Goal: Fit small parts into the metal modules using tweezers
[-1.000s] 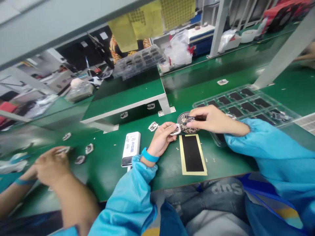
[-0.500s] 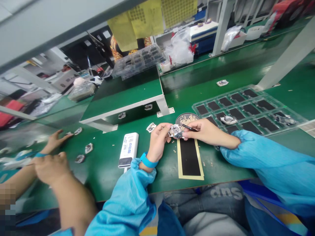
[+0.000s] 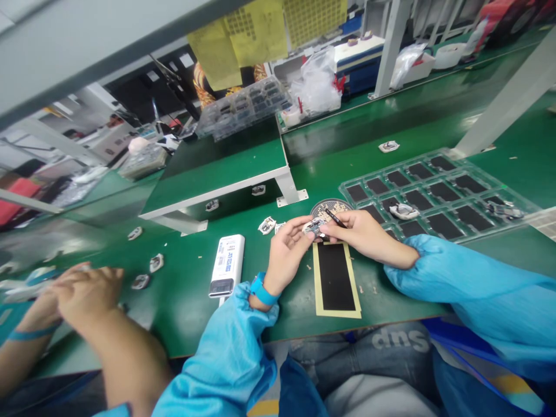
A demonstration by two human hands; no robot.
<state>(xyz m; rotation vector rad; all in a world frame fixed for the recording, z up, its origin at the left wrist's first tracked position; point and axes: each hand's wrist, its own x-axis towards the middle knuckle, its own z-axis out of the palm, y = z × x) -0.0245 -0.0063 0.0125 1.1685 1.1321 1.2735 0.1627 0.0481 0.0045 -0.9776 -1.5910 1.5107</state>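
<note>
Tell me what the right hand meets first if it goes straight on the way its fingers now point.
The right hand, pinching a thin black tool, points left. First in line is probably the small flat part held by the left hand, though depth is unclear.

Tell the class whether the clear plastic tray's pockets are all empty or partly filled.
Partly filled: the clear plastic tray holds a small silvery part and another, while other visible pockets show black bottoms.

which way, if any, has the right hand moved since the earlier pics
Yes, the right hand came nearer the far end of the yellow-edged black mat.
</note>
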